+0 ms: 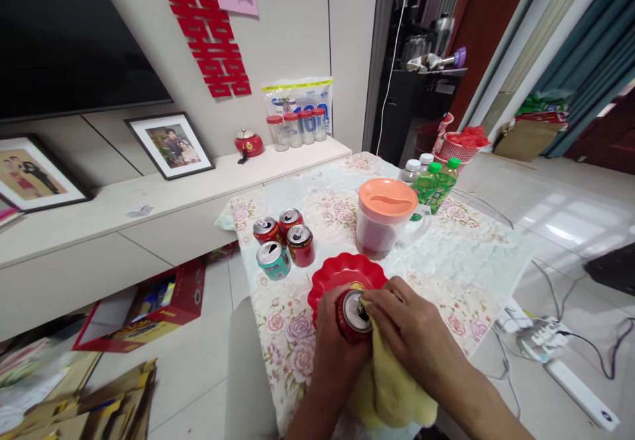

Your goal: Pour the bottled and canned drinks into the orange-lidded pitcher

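Note:
My left hand (337, 341) is wrapped round a red drink can (354, 314) whose opened top faces up at me. In my right hand (411, 321) a yellow cloth (391, 387) is pinched, its upper corner at the can's mouth and the rest hanging below. Just behind my hands lies a red scalloped plate (342, 268), partly covered by them. Left of the plate stand several drink cans, among them a red one (300, 247) and a teal one (273, 261). A pitcher (380, 228) with an orange lid is beyond the plate.
Green-capped bottles (436, 185) and clear ones stand at the table's far right. A floral tablecloth (297, 354) covers the table. Along the wall, a white cabinet (213, 188) carries framed photos and red-lidded jars (307, 128). Power strips (540, 341) and cables lie on the floor at right.

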Available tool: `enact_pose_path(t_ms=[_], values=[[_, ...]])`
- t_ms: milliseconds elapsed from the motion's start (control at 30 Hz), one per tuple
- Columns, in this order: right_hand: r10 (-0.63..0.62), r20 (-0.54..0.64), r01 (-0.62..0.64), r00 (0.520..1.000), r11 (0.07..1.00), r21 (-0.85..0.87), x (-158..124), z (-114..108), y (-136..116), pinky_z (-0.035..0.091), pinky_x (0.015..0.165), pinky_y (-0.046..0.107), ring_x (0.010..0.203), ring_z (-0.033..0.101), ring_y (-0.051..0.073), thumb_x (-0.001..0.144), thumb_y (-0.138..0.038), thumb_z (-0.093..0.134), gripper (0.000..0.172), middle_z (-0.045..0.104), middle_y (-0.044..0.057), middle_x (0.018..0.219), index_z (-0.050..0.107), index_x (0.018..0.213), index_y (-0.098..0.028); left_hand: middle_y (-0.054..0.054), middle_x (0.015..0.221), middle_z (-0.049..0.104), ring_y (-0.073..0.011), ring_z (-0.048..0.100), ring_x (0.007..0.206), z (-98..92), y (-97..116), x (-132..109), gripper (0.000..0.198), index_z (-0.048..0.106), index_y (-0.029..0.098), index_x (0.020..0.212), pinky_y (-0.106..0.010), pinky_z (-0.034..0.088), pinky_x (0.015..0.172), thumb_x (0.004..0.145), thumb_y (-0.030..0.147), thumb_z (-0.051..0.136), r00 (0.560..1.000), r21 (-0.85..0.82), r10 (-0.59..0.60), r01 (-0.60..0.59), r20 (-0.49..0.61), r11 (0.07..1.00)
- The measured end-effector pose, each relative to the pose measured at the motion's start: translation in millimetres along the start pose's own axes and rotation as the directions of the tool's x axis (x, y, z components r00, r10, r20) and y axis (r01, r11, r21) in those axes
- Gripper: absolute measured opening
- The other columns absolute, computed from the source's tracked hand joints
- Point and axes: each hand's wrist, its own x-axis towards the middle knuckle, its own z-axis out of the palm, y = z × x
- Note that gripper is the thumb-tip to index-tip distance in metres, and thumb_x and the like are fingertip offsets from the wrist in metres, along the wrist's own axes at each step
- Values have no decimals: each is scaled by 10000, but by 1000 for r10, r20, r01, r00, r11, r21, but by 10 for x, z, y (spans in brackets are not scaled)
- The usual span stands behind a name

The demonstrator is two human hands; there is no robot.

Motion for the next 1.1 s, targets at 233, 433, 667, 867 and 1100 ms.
enact_pose_path(t_ms=[233,433,667,867,1100], values=[[-19,-97,17,995,1000,-22,-121,103,-133,543,563,291,636,663,174,1046,-133,478,215,604,45,822,630,906,-190,-96,1191,673,-318,654,1081,2,7,22,468,584,264,1201,-575,510,986,776,311,775,996,69,35,-29,-84,997],[-6,-83,15,997,995,103,-224,163,-202,582,638,276,713,676,160,1052,-131,457,236,605,60,886,677,986,-185,-105,1197,683,-339,661,1107,5,-31,15,471,601,267,1212,-585,508,998,772,318,762,992,60,-11,19,-127,998],[-40,34,35,999,987,156,-136,-2,-105,544,633,264,721,655,146,1050,-127,444,269,589,43,888,673,929,-198,-82,1157,702,-357,660,1073,13,-59,-28,481,641,303,1158,-581,509,964,717,323,832,992,77,34,-25,-122,997],[5,-42,-7,999,999,-36,-53,16,2,563,600,311,692,680,186,970,-86,522,152,629,47,866,609,914,-196,-72,1146,708,-347,659,1058,17,-54,-25,529,631,310,1183,-559,519,942,702,287,850,988,147,134,-122,-73,982],[-32,-144,24,989,998,-58,-2,110,55,579,681,344,777,671,203,1027,-116,497,138,621,55,895,572,964,-213,-82,1166,728,-399,658,1082,49,-130,-56,556,652,338,1186,-597,505,952,673,330,868,980,160,166,-148,-106,976]])
